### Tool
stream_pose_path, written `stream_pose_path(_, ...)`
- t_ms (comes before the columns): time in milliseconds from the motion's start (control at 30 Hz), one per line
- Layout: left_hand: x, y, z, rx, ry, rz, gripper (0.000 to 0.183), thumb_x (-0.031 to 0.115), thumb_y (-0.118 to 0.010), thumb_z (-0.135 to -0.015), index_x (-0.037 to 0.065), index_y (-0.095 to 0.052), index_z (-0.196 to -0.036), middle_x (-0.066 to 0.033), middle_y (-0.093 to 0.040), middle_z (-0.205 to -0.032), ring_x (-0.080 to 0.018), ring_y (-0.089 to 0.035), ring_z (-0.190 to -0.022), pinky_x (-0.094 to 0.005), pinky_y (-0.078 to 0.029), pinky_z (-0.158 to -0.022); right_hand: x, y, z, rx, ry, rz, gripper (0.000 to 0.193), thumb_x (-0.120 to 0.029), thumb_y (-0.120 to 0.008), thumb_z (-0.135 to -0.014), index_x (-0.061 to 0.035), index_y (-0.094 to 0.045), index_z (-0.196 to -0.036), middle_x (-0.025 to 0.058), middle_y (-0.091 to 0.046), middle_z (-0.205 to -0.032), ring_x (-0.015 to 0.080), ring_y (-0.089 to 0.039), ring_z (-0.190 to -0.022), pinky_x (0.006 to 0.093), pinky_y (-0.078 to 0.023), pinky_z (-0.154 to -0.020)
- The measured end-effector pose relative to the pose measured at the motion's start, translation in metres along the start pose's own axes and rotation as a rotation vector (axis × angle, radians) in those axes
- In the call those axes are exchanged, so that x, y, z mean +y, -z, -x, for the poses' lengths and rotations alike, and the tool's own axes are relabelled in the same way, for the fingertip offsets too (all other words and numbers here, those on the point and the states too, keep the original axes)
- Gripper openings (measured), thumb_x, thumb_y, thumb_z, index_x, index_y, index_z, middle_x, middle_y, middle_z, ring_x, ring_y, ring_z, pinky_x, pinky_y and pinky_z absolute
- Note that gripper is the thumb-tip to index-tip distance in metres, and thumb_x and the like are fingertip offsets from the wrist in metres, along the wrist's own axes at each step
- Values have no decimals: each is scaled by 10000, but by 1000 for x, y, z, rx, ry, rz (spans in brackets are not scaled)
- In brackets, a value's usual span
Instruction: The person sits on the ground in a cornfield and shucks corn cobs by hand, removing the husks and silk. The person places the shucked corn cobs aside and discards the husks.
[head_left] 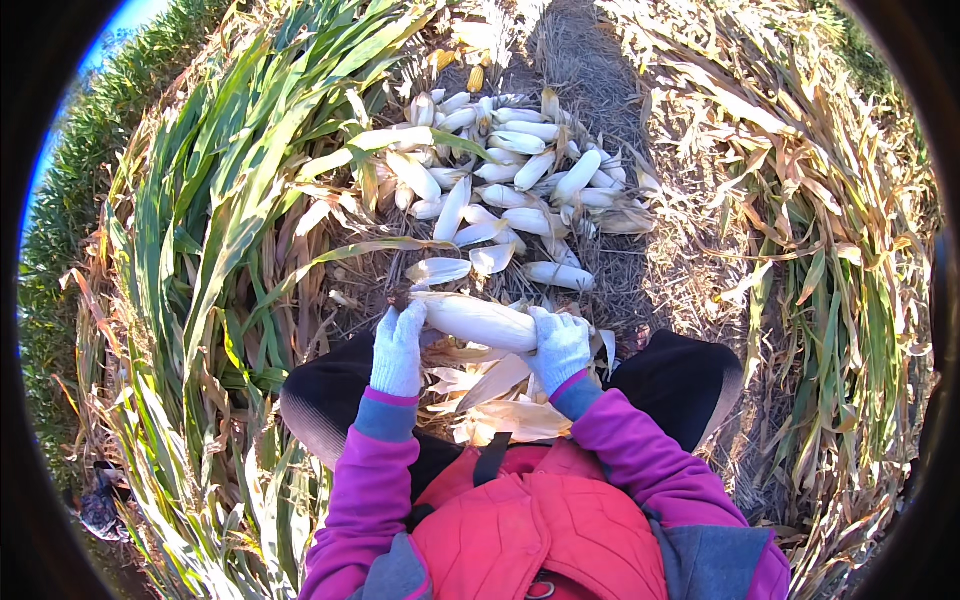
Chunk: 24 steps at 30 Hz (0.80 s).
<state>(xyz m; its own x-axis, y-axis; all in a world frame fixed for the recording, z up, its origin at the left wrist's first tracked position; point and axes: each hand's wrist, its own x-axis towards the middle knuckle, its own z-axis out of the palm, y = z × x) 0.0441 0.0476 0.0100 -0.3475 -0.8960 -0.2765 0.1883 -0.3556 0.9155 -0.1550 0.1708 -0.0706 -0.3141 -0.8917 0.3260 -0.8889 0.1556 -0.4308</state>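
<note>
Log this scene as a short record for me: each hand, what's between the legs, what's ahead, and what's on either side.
Left hand: gloved hand at the left end of a pale corn ear
Right hand: gloved hand gripping the ear's right end
Between legs: loose dry husks
Ahead: pile of pale ears, some yellow corn beyond
Left side: green leafy stalks
Right side: mostly dry, tan stalks

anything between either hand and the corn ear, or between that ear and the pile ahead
Nothing visible stands between the corn ear and the left hand or right hand: both hold it, one at each end. Toward the pile, a loose ear lies nearer, and a long leaf reaches in from the left.
</note>
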Motion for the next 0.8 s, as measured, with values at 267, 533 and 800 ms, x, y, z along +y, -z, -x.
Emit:
stream_pose_path(267,5,-10,14,24,29,76,300,189,-588,-972,0,-563,-1203,-103,-657,-1049,-179,-661,-870,-312,-555,-743,6,4,1,104,111,39,792,-188,-857,-579,-123,-527,-1297,49,-627,-1020,269,-608,-954,468,-398,-898)
stream_pose_path(533,-20,-1,7,-3,-39,129,263,99,-559,-942,-7,-565,-1182,-92,-641,-1075,-175,-637,-927,-310,-535,-799,8,0,3,62,66,34,793,-198,-857,-567,-128,-530,-1286,41,-624,-1014,266,-605,-955,461,-402,-901)
stream_pose_path(800,-26,-2,8,77,-35,66,244,97,-532,-956,-20,-582,-1165,-96,-648,-1048,-179,-637,-903,-312,-533,-807,10,-2,4,24,58,30,753,-213,-847,-586,-132,-547,-1272,52,-641,-993,275,-611,-947,462,-415,-875)
